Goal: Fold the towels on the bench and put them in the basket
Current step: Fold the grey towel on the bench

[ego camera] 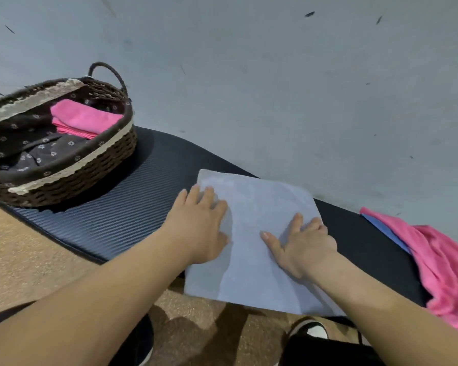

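Note:
A light blue towel lies flat on the black bench, its near edge hanging over the bench's front. My left hand rests palm down on the towel's left edge, fingers spread. My right hand presses flat on the towel's right half, fingers apart. A dark wicker basket with a flowered lining stands at the bench's left end, and a folded pink towel lies inside it. A crumpled pink towel lies at the bench's right end, over a blue one that peeks out.
A pale grey wall runs right behind the bench. Speckled tan floor lies in front of the bench. My shoes stand just under the towel's hanging edge.

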Motion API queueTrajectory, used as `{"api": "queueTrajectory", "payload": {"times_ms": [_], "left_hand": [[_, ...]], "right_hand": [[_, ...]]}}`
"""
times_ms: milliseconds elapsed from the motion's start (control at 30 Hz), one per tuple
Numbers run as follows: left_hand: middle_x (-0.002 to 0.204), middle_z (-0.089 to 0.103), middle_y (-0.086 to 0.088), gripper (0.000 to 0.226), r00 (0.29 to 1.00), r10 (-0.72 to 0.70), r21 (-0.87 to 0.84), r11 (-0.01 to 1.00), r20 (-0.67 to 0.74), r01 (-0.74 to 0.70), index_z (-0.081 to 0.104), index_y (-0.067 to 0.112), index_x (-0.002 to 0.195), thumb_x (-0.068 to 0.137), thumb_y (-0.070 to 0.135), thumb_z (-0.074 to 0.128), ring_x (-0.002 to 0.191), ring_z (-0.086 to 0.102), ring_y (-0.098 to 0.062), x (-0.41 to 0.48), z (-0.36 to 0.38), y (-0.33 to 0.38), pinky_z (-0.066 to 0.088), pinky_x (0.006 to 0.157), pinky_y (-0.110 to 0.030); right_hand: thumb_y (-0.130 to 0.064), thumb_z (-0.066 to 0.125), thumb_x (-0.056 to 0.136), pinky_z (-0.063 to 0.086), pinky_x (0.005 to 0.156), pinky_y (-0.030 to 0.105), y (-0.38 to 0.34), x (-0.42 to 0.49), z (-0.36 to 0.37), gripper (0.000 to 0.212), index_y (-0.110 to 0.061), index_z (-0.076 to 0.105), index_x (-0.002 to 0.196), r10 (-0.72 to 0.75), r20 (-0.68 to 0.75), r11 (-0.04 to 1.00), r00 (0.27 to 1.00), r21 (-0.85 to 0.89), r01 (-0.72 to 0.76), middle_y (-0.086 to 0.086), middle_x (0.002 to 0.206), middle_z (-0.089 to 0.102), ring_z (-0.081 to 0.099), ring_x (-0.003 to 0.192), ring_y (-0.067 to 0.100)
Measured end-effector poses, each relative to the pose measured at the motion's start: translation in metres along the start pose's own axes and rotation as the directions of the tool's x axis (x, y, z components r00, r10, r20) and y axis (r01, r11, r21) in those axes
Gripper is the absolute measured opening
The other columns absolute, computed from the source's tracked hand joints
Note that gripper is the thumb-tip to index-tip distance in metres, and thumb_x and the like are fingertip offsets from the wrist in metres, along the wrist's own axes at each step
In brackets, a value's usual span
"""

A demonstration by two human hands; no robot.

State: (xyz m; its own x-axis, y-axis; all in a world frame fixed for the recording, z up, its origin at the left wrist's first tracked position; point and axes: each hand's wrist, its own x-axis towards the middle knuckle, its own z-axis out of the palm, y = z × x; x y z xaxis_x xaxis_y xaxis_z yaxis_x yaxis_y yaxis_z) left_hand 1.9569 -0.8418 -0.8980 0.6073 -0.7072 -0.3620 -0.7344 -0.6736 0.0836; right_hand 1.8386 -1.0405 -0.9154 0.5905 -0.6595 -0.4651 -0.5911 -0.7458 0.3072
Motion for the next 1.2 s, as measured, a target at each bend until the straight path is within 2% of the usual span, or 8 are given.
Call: {"api": "queueTrajectory", "payload": {"times_ms": [133, 300, 533, 700, 833, 933, 1033, 1200], "left_hand": [[0.169, -0.02, -0.012, 0.088, 0.972, 0.15, -0.065, 0.988, 0.178, -0.141, -0.01, 0.027, 0.163, 0.099, 0.069, 0.033, 0.156, -0.019, -0.036, -0.008, 0.014, 0.029, 0.006, 0.128, -0.05], [0.165, -0.034, -0.011, 0.093, 0.977, 0.131, 0.047, 0.989, 0.167, -0.141, -0.022, 0.036, 0.159, 0.093, 0.08, 0.026, 0.153, -0.03, -0.033, 0.008, 0.023, 0.025, -0.009, 0.126, -0.055], [0.171, -0.019, -0.004, 0.09, 0.969, 0.245, -0.024, 0.969, -0.013, -0.246, -0.007, 0.033, 0.163, 0.09, 0.08, 0.017, 0.156, -0.023, -0.023, 0.009, 0.033, 0.014, -0.005, 0.128, -0.046], [0.172, 0.004, 0.002, 0.095, 0.903, 0.414, -0.124, 0.896, -0.116, -0.426, 0.025, 0.032, 0.161, 0.083, 0.084, 0.039, 0.159, -0.003, -0.02, -0.007, 0.046, 0.003, 0.005, 0.13, -0.037], [0.157, 0.039, 0.001, 0.059, 0.849, 0.445, -0.114, 0.864, -0.285, -0.491, 0.052, 0.03, 0.112, 0.074, 0.071, 0.071, 0.144, 0.039, -0.018, -0.015, 0.049, 0.002, 0.03, 0.115, -0.023], [0.15, 0.046, -0.002, 0.055, 0.825, 0.499, -0.04, 0.849, -0.265, -0.527, 0.045, 0.029, 0.094, 0.067, 0.059, 0.082, 0.136, 0.044, -0.019, -0.021, 0.053, 0.004, 0.032, 0.11, -0.022], [0.151, 0.048, -0.006, 0.035, 0.804, 0.527, 0.002, 0.837, -0.274, -0.548, 0.05, 0.024, 0.089, 0.074, 0.034, 0.08, 0.141, 0.043, -0.026, -0.024, 0.058, 0.004, 0.04, 0.114, -0.038], [0.151, 0.053, 0.011, 0.011, 0.876, 0.37, -0.297, 0.838, -0.309, -0.458, 0.058, 0.03, 0.091, 0.095, 0.036, 0.066, 0.144, 0.043, -0.008, -0.032, 0.048, -0.003, 0.043, 0.114, -0.037]], "right_hand": [[-0.096, 0.006, 0.076, 0.041, 0.102, 0.047, 0.039, -0.014, 0.0, 0.12, -0.013, 0.003, 0.163, 0.063, 0.073, 0.993, 0.995, 0.093, -0.07, 0.024, 0.159, 0.023, 0.039, 0.14, 0.04], [-0.085, 0.013, 0.089, 0.01, 0.127, 0.044, 0.063, -0.053, 0.006, 0.092, -0.037, -0.017, 0.161, -0.282, 0.069, 0.944, 0.957, 0.2, 0.264, -0.003, 0.17, -0.022, -0.017, 0.158, 0.021], [-0.08, 0.006, 0.092, -0.021, 0.123, 0.048, 0.068, -0.027, 0.065, 0.078, -0.048, -0.034, 0.15, -0.425, -0.047, 0.878, 0.904, 0.219, 0.425, -0.01, 0.156, -0.05, -0.051, 0.139, 0.013], [-0.077, 0.017, 0.096, -0.017, 0.125, 0.045, 0.082, -0.006, 0.063, 0.075, -0.049, -0.014, 0.158, -0.487, -0.234, 0.801, 0.842, 0.264, 0.537, -0.013, 0.164, -0.034, -0.038, 0.148, 0.007], [-0.072, 0.042, 0.096, 0.008, 0.128, 0.045, 0.081, -0.011, 0.065, 0.073, -0.037, 0.028, 0.159, -0.449, -0.414, 0.715, 0.792, 0.365, 0.596, -0.003, 0.17, 0.013, 0.003, 0.158, 0.018], [-0.07, 0.061, 0.088, 0.044, 0.099, 0.038, 0.083, -0.027, 0.065, 0.049, -0.027, 0.062, 0.111, -0.431, -0.599, 0.678, 0.675, 0.278, 0.68, -0.007, 0.116, 0.049, 0.05, 0.112, 0.02], [-0.073, 0.066, 0.082, 0.046, 0.081, 0.038, 0.089, -0.036, 0.073, 0.045, -0.03, 0.055, 0.091, -0.475, -0.598, 0.661, 0.646, 0.242, 0.71, -0.012, 0.093, 0.043, 0.044, 0.087, 0.015], [-0.073, 0.072, 0.076, 0.044, 0.079, 0.034, 0.095, -0.034, 0.085, 0.049, -0.031, 0.055, 0.094, -0.487, -0.583, 0.657, 0.65, 0.246, 0.713, -0.013, 0.094, 0.042, 0.043, 0.088, 0.015]]}}
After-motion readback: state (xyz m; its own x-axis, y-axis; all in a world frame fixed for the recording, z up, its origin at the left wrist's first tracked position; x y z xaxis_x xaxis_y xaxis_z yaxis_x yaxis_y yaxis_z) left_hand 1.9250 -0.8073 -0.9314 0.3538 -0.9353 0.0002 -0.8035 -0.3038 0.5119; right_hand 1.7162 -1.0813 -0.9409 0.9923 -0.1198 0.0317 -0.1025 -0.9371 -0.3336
